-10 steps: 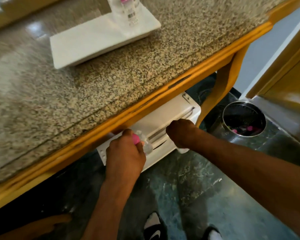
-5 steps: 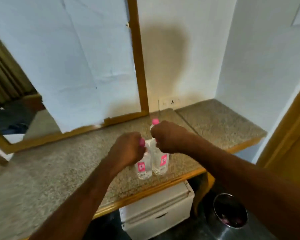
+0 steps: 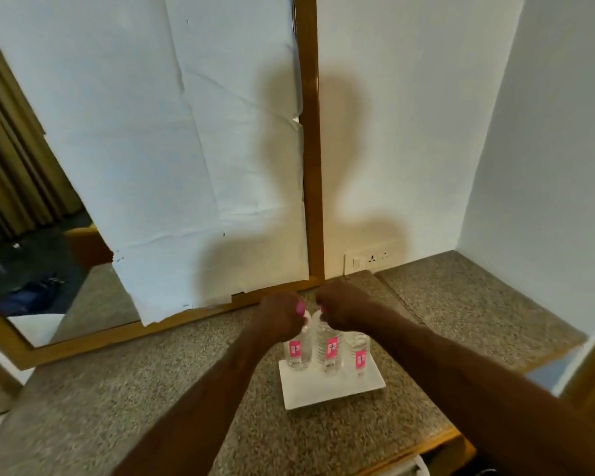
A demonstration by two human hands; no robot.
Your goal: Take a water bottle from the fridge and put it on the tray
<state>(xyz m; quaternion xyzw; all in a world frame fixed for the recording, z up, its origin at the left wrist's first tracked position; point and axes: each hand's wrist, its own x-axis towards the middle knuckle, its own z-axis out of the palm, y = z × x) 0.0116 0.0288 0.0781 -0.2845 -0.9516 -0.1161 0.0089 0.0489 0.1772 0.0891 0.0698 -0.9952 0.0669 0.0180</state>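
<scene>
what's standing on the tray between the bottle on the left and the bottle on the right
A third water bottle, the middle bottle, stands between the left bottle and the right bottle on the white tray, in the head view.

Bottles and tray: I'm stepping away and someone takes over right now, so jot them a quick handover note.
Left hand: closed around the neck of the left bottle, pink cap showing.
Right hand: closed around the top of the middle bottle.
Tray: white, on the granite counter. Both held bottles stand upright on it; a third bottle stands free at the right.
Done: bottles placed on the tray.
Left: release both hands; the fridge is barely in view, so check its door.
</scene>
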